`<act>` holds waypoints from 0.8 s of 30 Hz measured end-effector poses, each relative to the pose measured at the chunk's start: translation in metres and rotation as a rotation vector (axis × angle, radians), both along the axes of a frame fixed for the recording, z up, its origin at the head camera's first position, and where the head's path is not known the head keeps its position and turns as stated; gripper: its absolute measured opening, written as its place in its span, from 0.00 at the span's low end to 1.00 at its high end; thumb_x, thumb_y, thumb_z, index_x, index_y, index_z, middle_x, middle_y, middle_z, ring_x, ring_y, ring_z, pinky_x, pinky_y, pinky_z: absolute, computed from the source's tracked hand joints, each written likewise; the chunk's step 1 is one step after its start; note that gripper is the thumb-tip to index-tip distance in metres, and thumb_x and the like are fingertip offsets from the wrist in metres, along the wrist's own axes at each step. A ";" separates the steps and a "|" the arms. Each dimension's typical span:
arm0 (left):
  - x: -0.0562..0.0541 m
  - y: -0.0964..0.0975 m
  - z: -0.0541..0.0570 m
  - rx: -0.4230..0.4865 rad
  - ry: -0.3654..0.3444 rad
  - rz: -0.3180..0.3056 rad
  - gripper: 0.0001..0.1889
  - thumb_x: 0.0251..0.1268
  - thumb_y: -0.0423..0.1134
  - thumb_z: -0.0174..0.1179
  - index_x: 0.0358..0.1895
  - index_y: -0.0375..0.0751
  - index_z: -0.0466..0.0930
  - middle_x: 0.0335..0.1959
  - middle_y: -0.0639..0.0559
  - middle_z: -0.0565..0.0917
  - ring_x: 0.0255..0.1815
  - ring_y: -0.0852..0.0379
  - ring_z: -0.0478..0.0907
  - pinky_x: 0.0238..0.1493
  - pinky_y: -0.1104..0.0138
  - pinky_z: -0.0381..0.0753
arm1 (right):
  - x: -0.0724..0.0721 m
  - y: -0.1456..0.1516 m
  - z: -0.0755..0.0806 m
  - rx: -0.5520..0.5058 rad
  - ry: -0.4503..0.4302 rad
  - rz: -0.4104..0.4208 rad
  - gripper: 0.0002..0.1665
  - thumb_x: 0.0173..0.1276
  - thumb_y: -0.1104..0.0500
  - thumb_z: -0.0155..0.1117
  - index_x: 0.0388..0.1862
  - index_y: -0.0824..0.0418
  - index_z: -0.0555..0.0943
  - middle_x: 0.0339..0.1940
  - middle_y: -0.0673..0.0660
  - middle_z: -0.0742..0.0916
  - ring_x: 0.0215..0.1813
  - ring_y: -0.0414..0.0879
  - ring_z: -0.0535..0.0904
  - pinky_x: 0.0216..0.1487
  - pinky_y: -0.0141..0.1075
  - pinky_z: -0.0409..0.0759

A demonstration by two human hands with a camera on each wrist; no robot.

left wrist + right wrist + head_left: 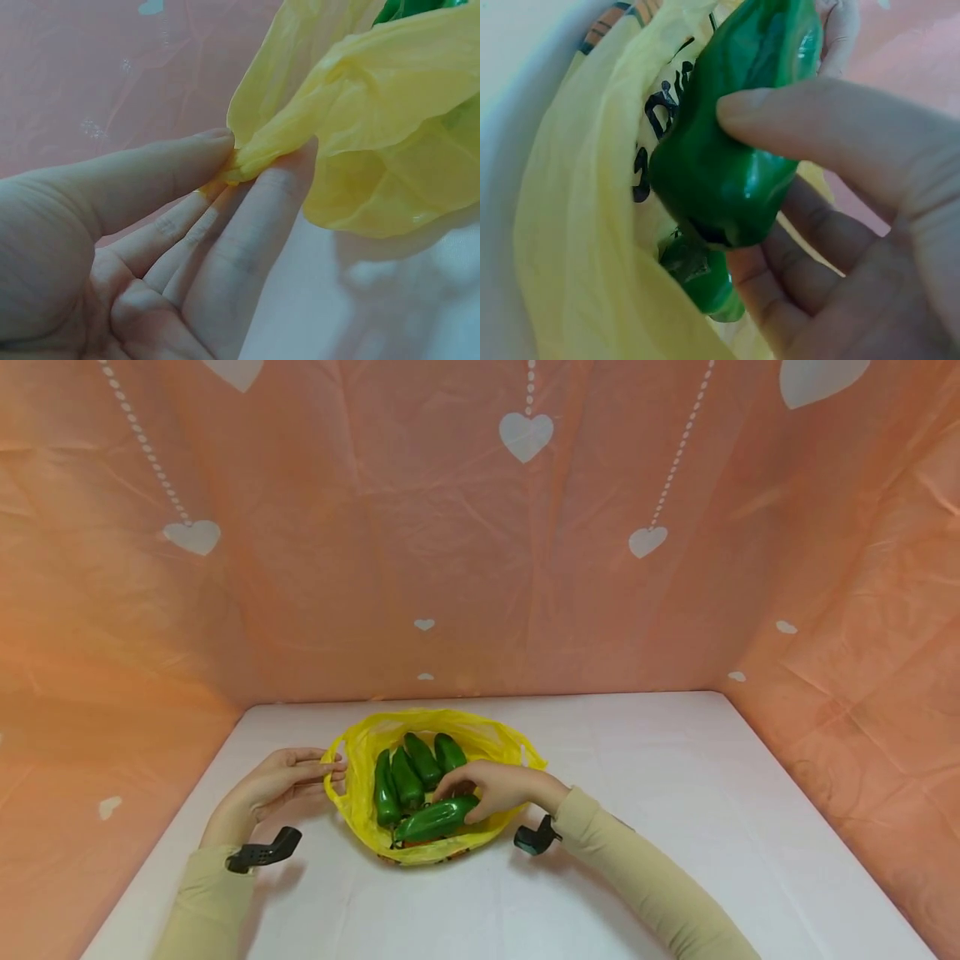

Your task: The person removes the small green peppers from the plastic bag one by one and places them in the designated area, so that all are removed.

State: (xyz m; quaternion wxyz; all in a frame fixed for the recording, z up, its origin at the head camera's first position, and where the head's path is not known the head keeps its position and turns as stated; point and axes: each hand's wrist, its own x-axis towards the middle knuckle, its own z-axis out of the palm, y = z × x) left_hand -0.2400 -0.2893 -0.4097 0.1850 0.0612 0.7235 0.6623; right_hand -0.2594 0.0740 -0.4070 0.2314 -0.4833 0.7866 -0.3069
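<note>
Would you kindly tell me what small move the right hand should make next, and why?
I would probably have the right hand lower the held green pepper and ease its grip: the pepper is within the open mouth of the yellow bag, four other peppers lie grouped inside, and the left hand pinches the bag's handle.

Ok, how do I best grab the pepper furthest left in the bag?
Probably hold the leftmost pepper round its middle, coming from above: it's long, points away from the head camera, and the yellow bag is open upward. Pinch its long sides carefully, because a neighbouring pepper lies close on the right.
</note>
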 end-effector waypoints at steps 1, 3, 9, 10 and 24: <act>0.000 0.000 0.000 0.003 -0.003 0.001 0.28 0.71 0.35 0.55 0.63 0.15 0.59 0.49 0.38 0.82 0.51 0.48 0.81 0.52 0.60 0.80 | 0.000 0.001 0.000 -0.011 -0.008 0.000 0.27 0.59 0.70 0.67 0.58 0.54 0.77 0.52 0.44 0.81 0.51 0.35 0.76 0.55 0.29 0.75; 0.000 0.000 0.000 0.005 -0.007 0.004 0.28 0.70 0.34 0.55 0.63 0.15 0.59 0.48 0.38 0.82 0.50 0.49 0.81 0.51 0.60 0.80 | 0.000 0.002 0.000 -0.038 -0.020 0.002 0.28 0.60 0.70 0.67 0.58 0.53 0.77 0.52 0.43 0.81 0.51 0.35 0.76 0.56 0.29 0.74; 0.000 0.001 0.001 0.003 -0.001 -0.005 0.27 0.71 0.34 0.55 0.63 0.14 0.59 0.47 0.40 0.83 0.50 0.49 0.81 0.50 0.62 0.81 | 0.001 0.007 0.002 -0.106 -0.043 0.009 0.28 0.60 0.69 0.67 0.58 0.53 0.76 0.54 0.44 0.80 0.54 0.36 0.75 0.61 0.31 0.72; 0.000 0.002 0.001 0.003 0.000 -0.007 0.27 0.71 0.34 0.55 0.63 0.14 0.59 0.47 0.40 0.83 0.50 0.49 0.81 0.50 0.62 0.81 | 0.001 0.007 0.003 -0.114 -0.046 0.011 0.28 0.60 0.69 0.67 0.58 0.54 0.76 0.55 0.45 0.80 0.55 0.36 0.75 0.61 0.31 0.71; -0.001 0.003 0.000 0.002 0.005 -0.014 0.27 0.70 0.33 0.56 0.62 0.14 0.60 0.47 0.43 0.84 0.50 0.48 0.81 0.51 0.61 0.80 | -0.005 0.018 0.011 -0.281 -0.049 -0.066 0.29 0.63 0.64 0.68 0.62 0.58 0.72 0.57 0.50 0.79 0.55 0.41 0.75 0.60 0.35 0.74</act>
